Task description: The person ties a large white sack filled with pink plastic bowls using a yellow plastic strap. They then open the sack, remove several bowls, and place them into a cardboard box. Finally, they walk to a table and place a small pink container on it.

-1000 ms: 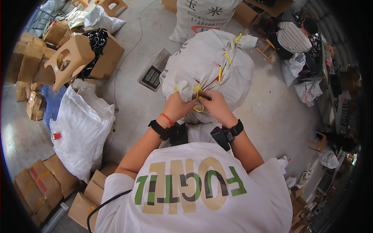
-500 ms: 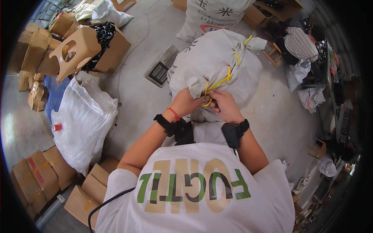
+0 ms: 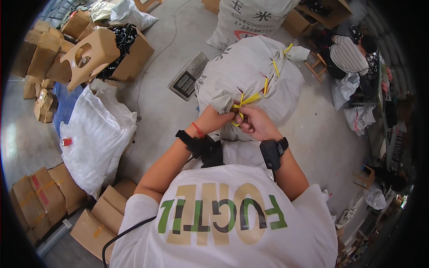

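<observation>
Pinching yellow strap (image 3: 245,102) with both left hand (image 3: 217,119) and right hand (image 3: 256,123) at white woven sack (image 3: 250,76) corner; could slip loose if tension drops.

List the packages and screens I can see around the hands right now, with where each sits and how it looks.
White woven sack: before both hands, bulging, bound with yellow ties.
Printed sack: behind it, upright, white with dark and red print.
Scale display: floor, left of the sack, grey, flat.
White bag: left, crumpled.
Cardboard boxes: lower left, brown, stacked.
</observation>
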Available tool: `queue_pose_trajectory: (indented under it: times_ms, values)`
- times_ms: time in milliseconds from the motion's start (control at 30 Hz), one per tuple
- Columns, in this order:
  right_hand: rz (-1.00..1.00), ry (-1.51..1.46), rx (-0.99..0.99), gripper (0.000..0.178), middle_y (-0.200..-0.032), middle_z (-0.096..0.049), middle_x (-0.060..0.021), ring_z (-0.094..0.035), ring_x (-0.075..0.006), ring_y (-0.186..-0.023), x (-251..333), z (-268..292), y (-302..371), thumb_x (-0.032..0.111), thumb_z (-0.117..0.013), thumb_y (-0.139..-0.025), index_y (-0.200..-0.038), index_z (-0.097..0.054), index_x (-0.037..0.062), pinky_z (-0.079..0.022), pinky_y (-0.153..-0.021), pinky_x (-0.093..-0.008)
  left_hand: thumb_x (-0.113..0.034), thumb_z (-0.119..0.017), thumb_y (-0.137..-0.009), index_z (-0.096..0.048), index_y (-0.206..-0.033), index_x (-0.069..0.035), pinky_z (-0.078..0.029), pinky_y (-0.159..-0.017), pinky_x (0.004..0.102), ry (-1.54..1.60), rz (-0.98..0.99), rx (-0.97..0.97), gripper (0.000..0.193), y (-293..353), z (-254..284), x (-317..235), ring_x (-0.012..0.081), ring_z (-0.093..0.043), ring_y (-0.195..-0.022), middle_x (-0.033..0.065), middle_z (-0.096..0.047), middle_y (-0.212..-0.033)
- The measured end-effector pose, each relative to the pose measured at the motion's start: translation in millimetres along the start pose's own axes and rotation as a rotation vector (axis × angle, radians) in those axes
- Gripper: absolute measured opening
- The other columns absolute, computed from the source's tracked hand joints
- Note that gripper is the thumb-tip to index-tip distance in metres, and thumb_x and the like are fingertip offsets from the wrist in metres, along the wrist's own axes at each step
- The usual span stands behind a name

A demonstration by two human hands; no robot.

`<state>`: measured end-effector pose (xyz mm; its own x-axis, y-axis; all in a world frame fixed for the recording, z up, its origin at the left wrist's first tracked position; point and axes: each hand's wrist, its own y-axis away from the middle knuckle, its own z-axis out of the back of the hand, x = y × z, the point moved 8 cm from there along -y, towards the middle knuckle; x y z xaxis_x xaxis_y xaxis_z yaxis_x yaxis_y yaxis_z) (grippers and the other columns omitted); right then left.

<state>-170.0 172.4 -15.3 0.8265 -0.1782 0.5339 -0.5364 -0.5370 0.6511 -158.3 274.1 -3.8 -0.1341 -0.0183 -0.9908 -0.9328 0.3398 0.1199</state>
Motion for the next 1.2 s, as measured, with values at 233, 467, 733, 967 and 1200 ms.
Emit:
queue_pose_trajectory:
  times_ms: [233,467,733,967,1200]
  values:
    - [0.002,0.042,0.032,0.019,-0.068,-0.053,-0.0023,-0.041,-0.0057,-0.046,-1,3,6,0.014,-0.041,-0.089,-0.099,-0.053,0.0042,-0.028,-0.038,-0.0173,-0.010,-0.058,-0.080,-0.057,-0.096,-0.002,-0.046,-0.064,0.0282,-0.135,0.049,-0.081,0.017,-4,3,-4,0.0160,-0.058,-0.071,0.0067,-0.061,-0.077]
    - [-0.088,-0.490,0.069,0.018,-0.081,-0.057,-0.0024,-0.048,-0.0069,-0.061,-14,13,24,0.009,-0.047,-0.086,-0.101,-0.054,0.0027,-0.034,-0.046,-0.0180,-0.012,-0.058,-0.079,-0.059,-0.089,-0.005,-0.046,-0.063,0.0321,-0.433,-0.015,-0.257,0.012,13,2,-19,0.0233,-0.059,-0.070,0.0098,-0.062,-0.080]
    - [0.761,0.982,-0.288,0.018,-0.084,-0.053,-0.0077,-0.055,-0.0185,-0.070,42,2,23,0.009,-0.054,-0.081,-0.097,-0.056,0.0014,-0.044,-0.057,-0.0310,-0.009,-0.057,-0.080,-0.055,-0.087,-0.002,-0.043,-0.065,0.0296,-0.356,-0.133,-0.131,0.010,6,5,-21,0.0200,-0.052,-0.072,0.0085,-0.056,-0.081]
    - [0.915,1.340,-0.364,0.007,-0.082,-0.051,-0.0135,-0.053,-0.0325,-0.072,41,-27,31,0.007,-0.052,-0.079,-0.077,-0.054,0.0005,-0.045,-0.062,-0.0400,-0.018,-0.057,-0.084,-0.054,-0.088,0.000,-0.042,-0.067,0.0258,0.000,0.085,-0.163,0.018,17,12,-5,0.0115,-0.051,-0.075,0.0029,-0.055,-0.080]
    - [0.818,1.068,-0.386,0.013,-0.067,-0.049,-0.0153,-0.053,-0.0333,-0.064,27,-30,60,0.010,-0.051,-0.080,-0.073,-0.051,-0.0004,-0.041,-0.056,-0.0403,-0.029,-0.056,-0.086,-0.056,-0.079,-0.002,-0.042,-0.052,0.0254,0.022,0.248,-0.083,0.028,33,14,24,0.0095,-0.050,-0.055,0.0033,-0.055,-0.067]
